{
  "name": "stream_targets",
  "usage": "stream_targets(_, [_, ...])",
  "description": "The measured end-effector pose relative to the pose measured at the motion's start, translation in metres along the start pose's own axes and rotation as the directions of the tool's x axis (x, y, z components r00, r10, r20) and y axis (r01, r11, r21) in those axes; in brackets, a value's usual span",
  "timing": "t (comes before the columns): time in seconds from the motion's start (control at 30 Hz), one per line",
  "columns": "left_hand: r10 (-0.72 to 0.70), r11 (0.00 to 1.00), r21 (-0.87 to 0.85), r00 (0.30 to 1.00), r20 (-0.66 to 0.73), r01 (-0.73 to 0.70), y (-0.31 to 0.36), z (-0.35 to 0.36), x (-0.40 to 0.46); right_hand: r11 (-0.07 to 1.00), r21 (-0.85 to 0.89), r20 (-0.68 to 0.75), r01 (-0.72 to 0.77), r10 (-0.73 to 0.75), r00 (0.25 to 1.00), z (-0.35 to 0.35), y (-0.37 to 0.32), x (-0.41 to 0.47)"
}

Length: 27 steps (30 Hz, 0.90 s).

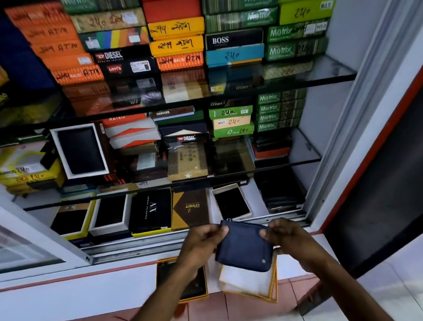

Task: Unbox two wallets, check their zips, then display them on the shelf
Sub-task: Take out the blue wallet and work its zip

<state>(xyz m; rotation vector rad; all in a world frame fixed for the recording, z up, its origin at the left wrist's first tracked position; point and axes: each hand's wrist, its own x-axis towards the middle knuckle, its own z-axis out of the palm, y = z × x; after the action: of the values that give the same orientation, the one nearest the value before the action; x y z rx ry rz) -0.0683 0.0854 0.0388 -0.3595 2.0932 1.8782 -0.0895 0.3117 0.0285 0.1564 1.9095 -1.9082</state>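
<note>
A dark blue wallet [244,249] is held between both hands in front of the cabinet's lowest shelf [256,200]. My left hand [202,244] pinches its upper left corner, where a zip pull shows. My right hand [289,238] grips its right edge. Under the wallet, an open yellow-rimmed box [249,283] with white paper lining sits tilted on the white ledge. To its left lies a second open yellow-rimmed box [191,288] with something dark inside, partly hidden by my left forearm.
Glass shelves above carry stacked wallet boxes [177,44]. The lowest shelf holds open boxes with dark wallets, an AX box [150,212], a brown box [189,208] and a white-rimmed box [231,203]. Sliding door rails [162,242] run along the front. A tiled floor lies below.
</note>
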Motion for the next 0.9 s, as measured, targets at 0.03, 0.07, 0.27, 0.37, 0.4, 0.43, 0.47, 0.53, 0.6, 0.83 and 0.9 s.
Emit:
stream_targets(0.03, [0.007, 1.000, 0.010, 1.000, 0.002, -0.007, 0.005, -0.002, 0.000, 1.000, -0.002, -0.004, 0.015, -0.015, 1.000, 0.001, -0.004, -0.001])
stream_targets(0.07, [0.012, 1.000, 0.026, 1.000, 0.000, -0.012, 0.009, -0.005, 0.001, 0.999, -0.010, -0.006, 0.031, -0.031, 1.000, 0.002, -0.008, -0.002])
stream_targets(0.27, [0.092, 0.987, 0.130, 0.996, 0.008, -0.093, 0.020, -0.014, 0.003, 0.939, -0.281, -0.033, 0.197, -0.214, 0.976, 0.008, -0.022, -0.001])
stream_targets(0.37, [0.193, 0.939, 0.281, 0.980, 0.050, -0.199, 0.036, -0.021, 0.000, 0.801, -0.443, 0.125, 0.402, -0.389, 0.913, 0.016, -0.048, 0.002])
stream_targets(0.4, [0.221, 0.920, 0.316, 0.973, 0.071, -0.232, 0.042, -0.023, -0.002, 0.777, -0.452, 0.196, 0.438, -0.392, 0.899, 0.020, -0.058, 0.003])
stream_targets(0.43, [0.247, 0.906, 0.330, 0.964, 0.094, -0.264, 0.048, -0.025, -0.004, 0.762, -0.455, 0.261, 0.462, -0.381, 0.887, 0.026, -0.068, 0.004])
stream_targets(0.47, [0.269, 0.895, 0.337, 0.956, 0.115, -0.292, 0.054, -0.028, -0.005, 0.749, -0.458, 0.316, 0.479, -0.367, 0.875, 0.032, -0.077, 0.006])
stream_targets(0.53, [0.302, 0.877, 0.349, 0.943, 0.137, -0.332, 0.068, -0.034, -0.009, 0.728, -0.450, 0.369, 0.516, -0.375, 0.850, 0.039, -0.091, 0.011])
stream_targets(0.6, [0.329, 0.854, 0.370, 0.930, 0.162, -0.366, 0.080, -0.042, -0.012, 0.720, -0.427, 0.370, 0.547, -0.413, 0.832, 0.041, -0.101, 0.014])
stream_targets(0.83, [0.251, 0.833, 0.427, 0.929, 0.274, -0.351, 0.107, -0.071, -0.023, 0.295, -0.567, 0.554, 0.769, -0.554, 0.621, 0.050, -0.134, 0.006])
stream_targets(0.9, [0.219, 0.854, 0.392, 0.921, 0.323, -0.340, 0.116, -0.079, -0.030, 0.150, -0.563, 0.615, 0.812, -0.580, 0.534, 0.053, -0.142, -0.001])
